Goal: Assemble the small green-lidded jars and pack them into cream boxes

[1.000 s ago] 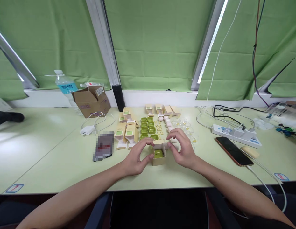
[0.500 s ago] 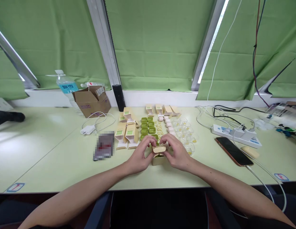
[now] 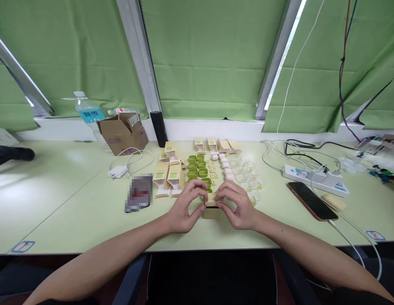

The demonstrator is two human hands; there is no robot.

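Note:
A small beige cardboard box (image 3: 211,213) stands near the table's front edge, its flap tipped down over the opening. My left hand (image 3: 184,209) pinches the left side of that flap between thumb and fingers. From the right, my right hand (image 3: 240,207) grips the flap's other side the same way. What lies inside the box is hidden by the flap. Just beyond my hands are rows of small green trays (image 3: 192,173), tiny yellowish pieces (image 3: 212,169), pale pink blocks (image 3: 228,172) and clear plastic covers (image 3: 246,173) with yellow spots.
Open beige boxes (image 3: 176,174) stand left of the trays, with more boxes (image 3: 224,146) at the back. Further left are a pixelated pouch (image 3: 139,192), a charger (image 3: 117,171) and a brown carton (image 3: 123,135). On the right lie a phone (image 3: 311,201) and a power strip (image 3: 316,180) with cables.
The box's flap has come down over the opening, covering the green that showed inside. Both hands have stayed at the box, with their fingers shifted slightly.

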